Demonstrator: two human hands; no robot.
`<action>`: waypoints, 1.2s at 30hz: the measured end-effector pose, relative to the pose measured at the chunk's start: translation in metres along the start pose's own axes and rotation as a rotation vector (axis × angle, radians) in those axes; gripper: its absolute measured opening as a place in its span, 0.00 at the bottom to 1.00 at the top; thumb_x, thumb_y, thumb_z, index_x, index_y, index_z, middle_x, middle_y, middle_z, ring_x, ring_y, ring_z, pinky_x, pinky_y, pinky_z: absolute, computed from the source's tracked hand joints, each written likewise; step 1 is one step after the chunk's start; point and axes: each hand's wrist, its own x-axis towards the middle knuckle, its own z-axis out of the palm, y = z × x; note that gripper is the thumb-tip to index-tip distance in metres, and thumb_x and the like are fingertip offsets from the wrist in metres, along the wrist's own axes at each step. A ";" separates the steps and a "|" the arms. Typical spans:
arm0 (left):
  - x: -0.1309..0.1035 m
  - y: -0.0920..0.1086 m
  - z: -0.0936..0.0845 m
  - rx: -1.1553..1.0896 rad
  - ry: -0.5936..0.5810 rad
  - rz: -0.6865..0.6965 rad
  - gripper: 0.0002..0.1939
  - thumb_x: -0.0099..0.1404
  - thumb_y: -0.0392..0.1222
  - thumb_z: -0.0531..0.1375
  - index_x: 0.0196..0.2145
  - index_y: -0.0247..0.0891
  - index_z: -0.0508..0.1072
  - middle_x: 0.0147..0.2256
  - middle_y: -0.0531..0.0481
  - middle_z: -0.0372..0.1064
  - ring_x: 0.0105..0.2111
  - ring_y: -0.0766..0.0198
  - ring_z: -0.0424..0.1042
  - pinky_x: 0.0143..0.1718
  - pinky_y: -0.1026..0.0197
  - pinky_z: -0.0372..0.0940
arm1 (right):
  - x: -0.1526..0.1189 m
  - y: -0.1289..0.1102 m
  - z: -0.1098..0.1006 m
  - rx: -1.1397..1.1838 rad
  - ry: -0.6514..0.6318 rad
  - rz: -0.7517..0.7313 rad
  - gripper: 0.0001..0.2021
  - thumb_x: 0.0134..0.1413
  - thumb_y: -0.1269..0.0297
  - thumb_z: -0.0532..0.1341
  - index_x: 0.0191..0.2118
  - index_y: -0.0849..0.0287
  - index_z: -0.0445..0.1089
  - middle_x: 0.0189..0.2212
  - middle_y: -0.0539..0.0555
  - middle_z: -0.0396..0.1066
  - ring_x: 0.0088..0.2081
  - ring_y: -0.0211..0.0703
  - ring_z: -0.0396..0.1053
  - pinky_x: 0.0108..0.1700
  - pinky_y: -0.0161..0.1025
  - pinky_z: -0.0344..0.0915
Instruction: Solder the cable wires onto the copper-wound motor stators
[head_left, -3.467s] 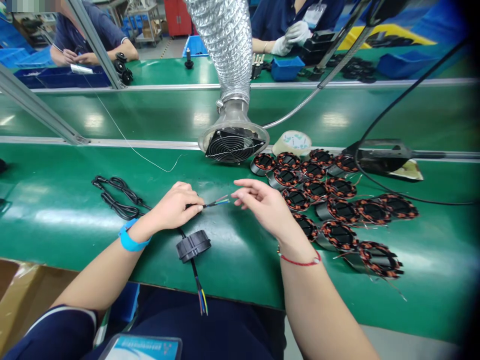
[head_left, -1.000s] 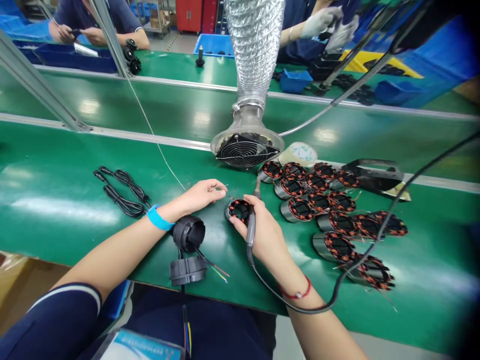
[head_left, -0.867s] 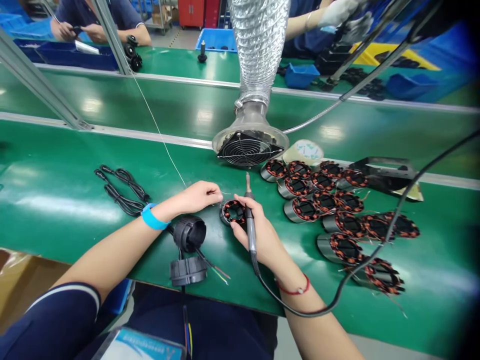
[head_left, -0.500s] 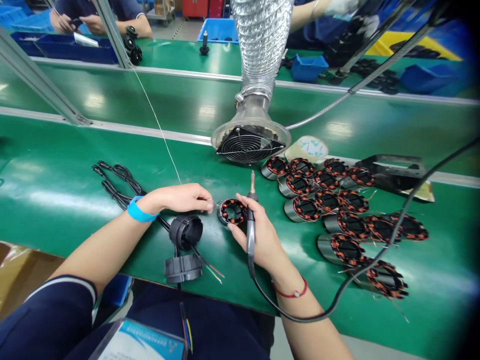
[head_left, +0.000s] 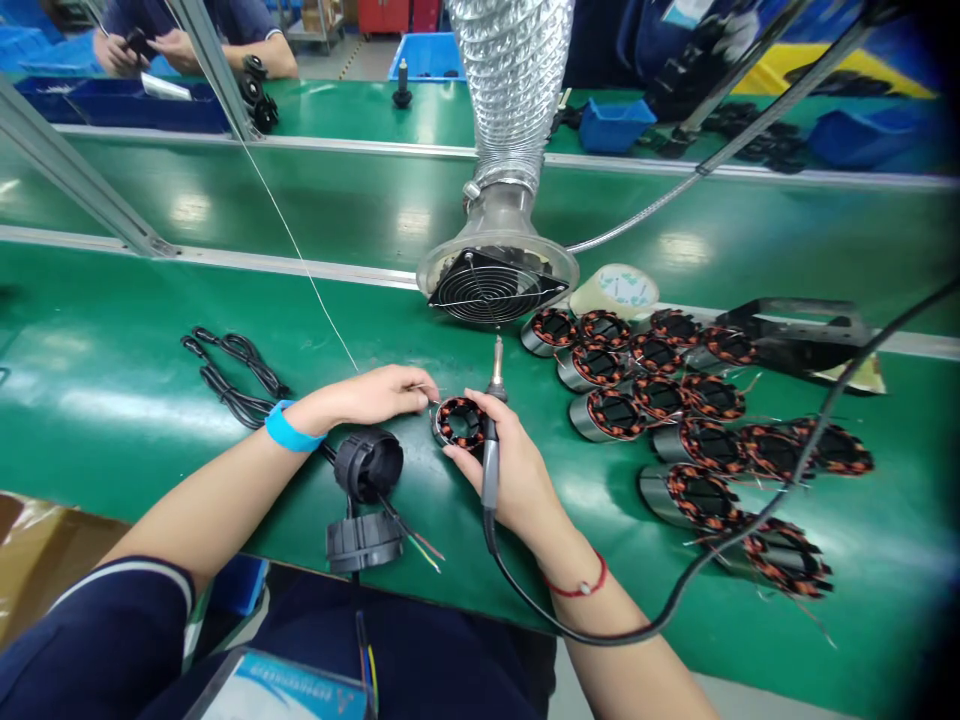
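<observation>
My right hand (head_left: 517, 475) holds a motor stator (head_left: 457, 424) with copper windings between thumb and fingers. The same hand grips a soldering iron (head_left: 491, 470), whose tip points up and away from the stator. At the stator's upper left edge, my left hand (head_left: 382, 394) is closed in a pinch on thin solder wire (head_left: 319, 295), which comes down from the frame above. A short wire end shows past its fingertips. Just below my left hand are two black round plastic housings (head_left: 367, 465) with coloured wires coming out of them.
Several wound stators (head_left: 652, 400) stand in rows on the right. A fume extractor (head_left: 495, 285) with a foil duct hangs over the bench. The iron's cable (head_left: 667, 625) loops across my right forearm. Black cables (head_left: 236, 375) lie at left; a co-worker's hands (head_left: 142, 50) show across the bench.
My left fingertips have come closer to the stator's upper edge. The view has shifted slightly. A co-worker's gloved arm at the upper right has moved out of its earlier place.
</observation>
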 end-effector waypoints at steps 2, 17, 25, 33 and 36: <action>-0.001 0.001 0.000 0.052 -0.066 -0.015 0.06 0.61 0.38 0.59 0.34 0.34 0.74 0.31 0.52 0.70 0.32 0.65 0.65 0.36 0.64 0.57 | 0.000 0.000 0.001 0.005 0.006 -0.009 0.28 0.57 0.60 0.63 0.61 0.56 0.56 0.52 0.61 0.70 0.53 0.54 0.70 0.54 0.53 0.70; 0.006 0.016 0.014 -0.440 0.067 -0.052 0.04 0.56 0.35 0.56 0.24 0.34 0.66 0.22 0.55 0.61 0.19 0.75 0.50 0.21 0.67 0.43 | 0.001 -0.004 -0.001 -0.048 -0.072 -0.169 0.31 0.58 0.63 0.63 0.64 0.52 0.53 0.56 0.61 0.68 0.56 0.55 0.69 0.56 0.56 0.69; -0.006 0.013 0.003 -0.204 -0.099 -0.056 0.07 0.60 0.38 0.57 0.36 0.34 0.70 0.27 0.54 0.65 0.26 0.70 0.60 0.29 0.66 0.55 | 0.001 0.005 -0.006 0.009 0.021 -0.031 0.28 0.57 0.60 0.63 0.61 0.54 0.57 0.52 0.61 0.70 0.54 0.54 0.70 0.55 0.54 0.69; -0.007 0.011 0.003 0.104 -0.173 -0.001 0.07 0.60 0.40 0.58 0.27 0.35 0.68 0.25 0.55 0.62 0.27 0.68 0.58 0.29 0.66 0.53 | 0.001 0.002 0.000 -0.012 0.060 0.022 0.28 0.56 0.58 0.63 0.61 0.54 0.57 0.52 0.61 0.70 0.53 0.54 0.71 0.55 0.54 0.69; -0.005 0.007 0.001 0.107 -0.214 -0.004 0.07 0.58 0.40 0.59 0.26 0.35 0.70 0.24 0.55 0.63 0.27 0.68 0.59 0.29 0.66 0.54 | 0.000 0.002 0.000 -0.015 0.068 0.019 0.28 0.56 0.58 0.63 0.61 0.54 0.57 0.52 0.61 0.69 0.53 0.54 0.70 0.55 0.54 0.69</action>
